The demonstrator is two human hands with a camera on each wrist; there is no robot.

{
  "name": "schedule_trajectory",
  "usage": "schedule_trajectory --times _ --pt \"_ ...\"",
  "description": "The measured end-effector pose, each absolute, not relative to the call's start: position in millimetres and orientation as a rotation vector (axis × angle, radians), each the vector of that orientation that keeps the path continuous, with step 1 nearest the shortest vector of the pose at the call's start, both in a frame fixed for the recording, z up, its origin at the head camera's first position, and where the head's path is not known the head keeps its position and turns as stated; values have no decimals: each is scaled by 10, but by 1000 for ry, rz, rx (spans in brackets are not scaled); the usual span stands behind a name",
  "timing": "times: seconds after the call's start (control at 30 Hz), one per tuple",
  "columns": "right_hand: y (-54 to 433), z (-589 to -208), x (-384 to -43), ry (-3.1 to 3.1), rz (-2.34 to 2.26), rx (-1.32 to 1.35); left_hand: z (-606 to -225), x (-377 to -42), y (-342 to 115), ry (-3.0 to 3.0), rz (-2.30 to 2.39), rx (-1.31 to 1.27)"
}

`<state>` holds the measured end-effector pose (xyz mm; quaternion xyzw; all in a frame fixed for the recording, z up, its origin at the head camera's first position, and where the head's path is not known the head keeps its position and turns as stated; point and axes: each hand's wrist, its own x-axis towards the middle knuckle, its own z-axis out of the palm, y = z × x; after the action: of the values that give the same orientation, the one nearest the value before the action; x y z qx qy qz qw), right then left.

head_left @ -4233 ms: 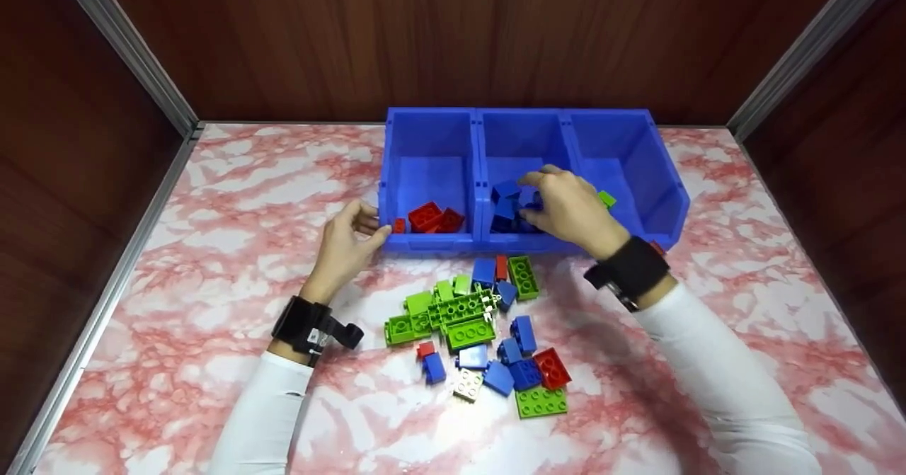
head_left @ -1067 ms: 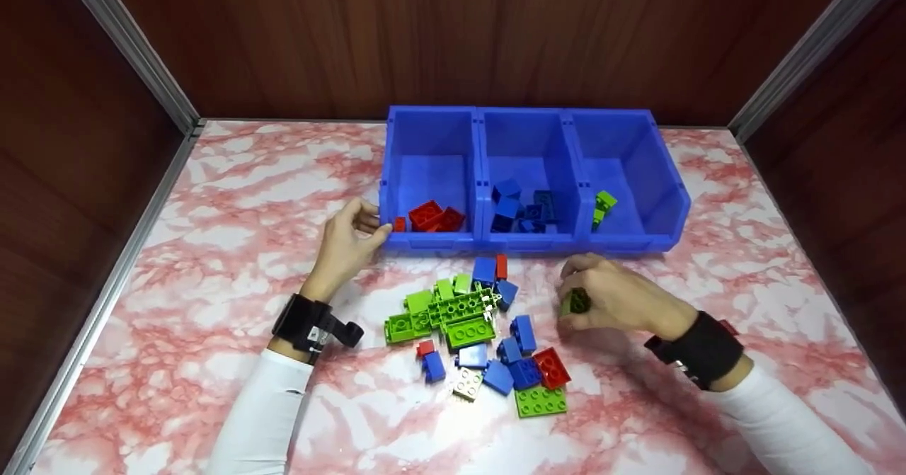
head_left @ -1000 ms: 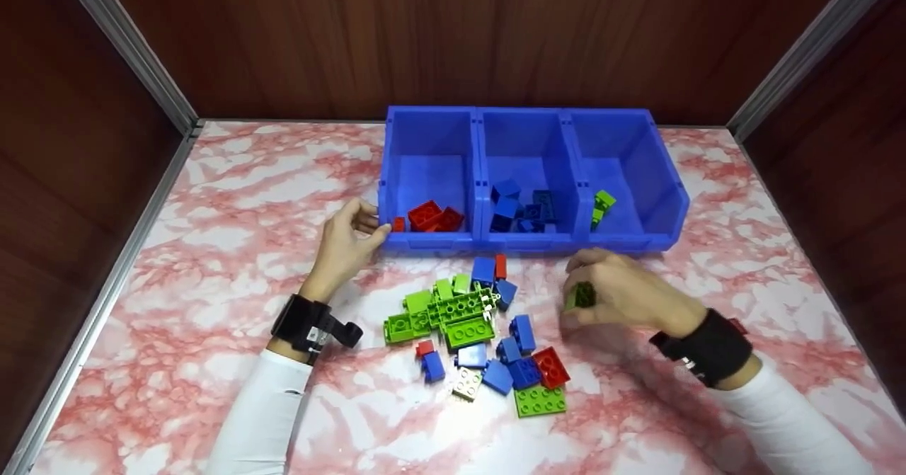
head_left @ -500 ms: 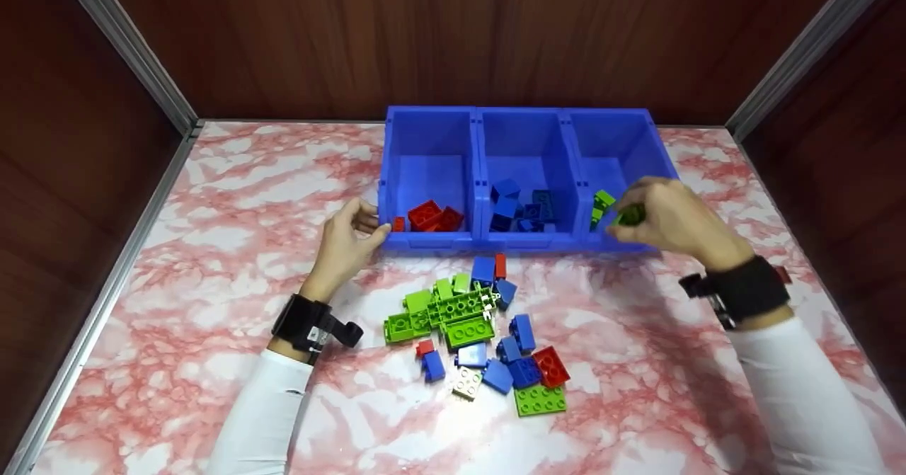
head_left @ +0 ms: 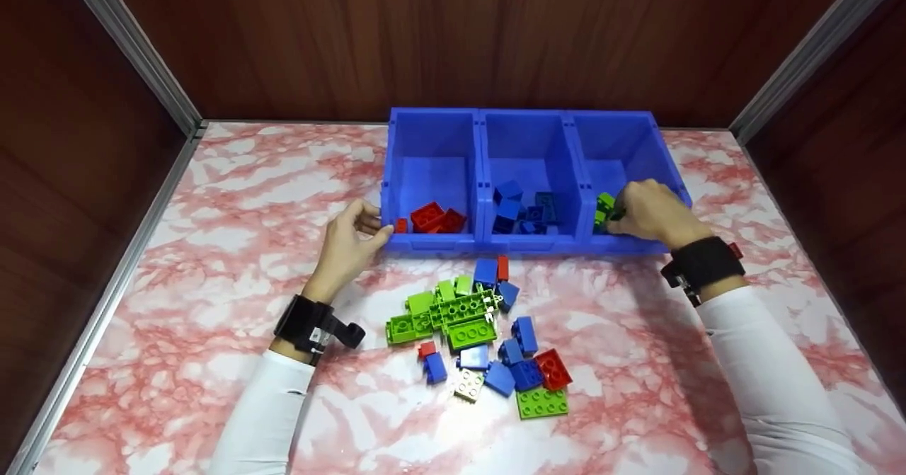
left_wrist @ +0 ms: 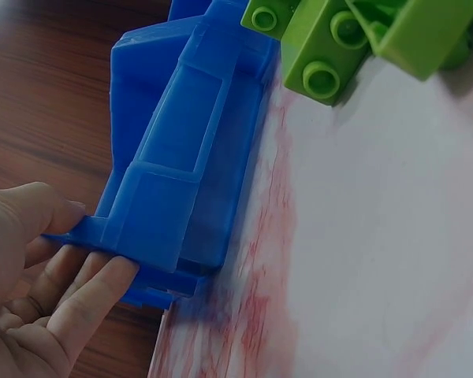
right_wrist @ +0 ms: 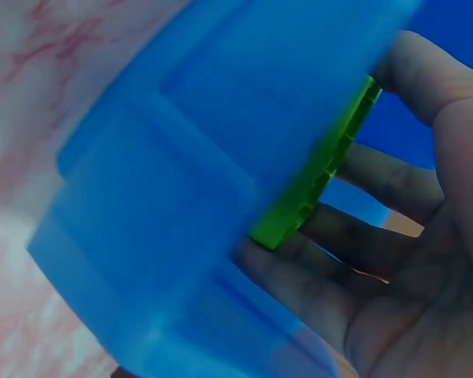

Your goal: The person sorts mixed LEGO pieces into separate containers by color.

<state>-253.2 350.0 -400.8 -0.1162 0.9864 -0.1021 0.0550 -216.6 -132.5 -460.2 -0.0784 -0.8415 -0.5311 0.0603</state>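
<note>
My left hand [head_left: 347, 245] grips the front left corner of the blue three-compartment bin [head_left: 524, 246]. In the left wrist view its thumb and fingers lie on opposite sides of the bin's edge [left_wrist: 87, 230]. Inside the right compartment, my right hand [head_left: 652, 212] holds a green building brick [right_wrist: 319, 173], partly hidden by the bin's front wall in the right wrist view. Other green bricks [head_left: 604, 206] lie just left of that hand. Red bricks [head_left: 428, 218] lie in the left compartment and blue bricks [head_left: 508, 209] in the middle one.
A pile of green bricks [head_left: 460, 308] lies on the marbled table in front of the bin. Around it are several blue bricks [head_left: 524, 335], a red brick [head_left: 553, 369], a pale brick [head_left: 468, 384] and a flat green brick [head_left: 542, 403]. Wooden walls [head_left: 453, 43] enclose the table.
My right hand left the middle compartment, picked up the green brick from the table right of the pile and carried it into the right compartment. The left hand has stayed on the bin.
</note>
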Motion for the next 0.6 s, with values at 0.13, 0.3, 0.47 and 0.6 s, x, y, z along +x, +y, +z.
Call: schedule_trajectory --times 0.13,0.3,0.47,0.6 --pt "3506 -4083 -2562 2975 -289 -356 -4600 -2164 -1324 -2544 -1609 -239" --pt "3515 -4124 -2572 2966 -302 -393 -4597 -2162 -1325 -2543 -1608 -241" --pt "3529 -4100 -2540 2962 -333 -458 -4598 -2166 -1329 -2539 -1591 -253" --pt "3540 -3971 -2447 3004 -356 -492 -4601 -2171 -1330 -2542 -1583 -252"
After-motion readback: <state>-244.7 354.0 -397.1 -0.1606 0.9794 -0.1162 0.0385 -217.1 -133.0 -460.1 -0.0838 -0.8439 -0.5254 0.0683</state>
